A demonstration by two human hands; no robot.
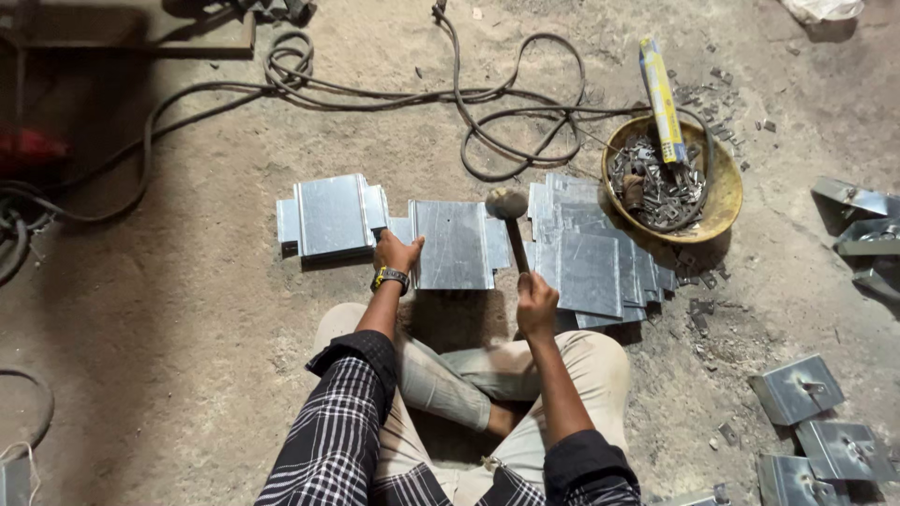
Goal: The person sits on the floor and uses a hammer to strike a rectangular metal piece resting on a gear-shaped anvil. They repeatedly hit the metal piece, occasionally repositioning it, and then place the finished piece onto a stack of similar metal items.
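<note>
Seated cross-legged, both arms stretched forward, checked sleeves pushed up to elbows. Left hand (396,251) palm down, fingers spread flat, banded watch on wrist. Right hand (535,302) fisted around upright handle, knuckles toward camera, forearm bare, wrist cocked slightly upward.

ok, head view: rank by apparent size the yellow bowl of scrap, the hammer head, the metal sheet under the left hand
1. Metal sheet under the left hand and yellow bowl: look much alike, so unranked.
2. Hammer head, held in the right hand: clearly smallest.
</note>
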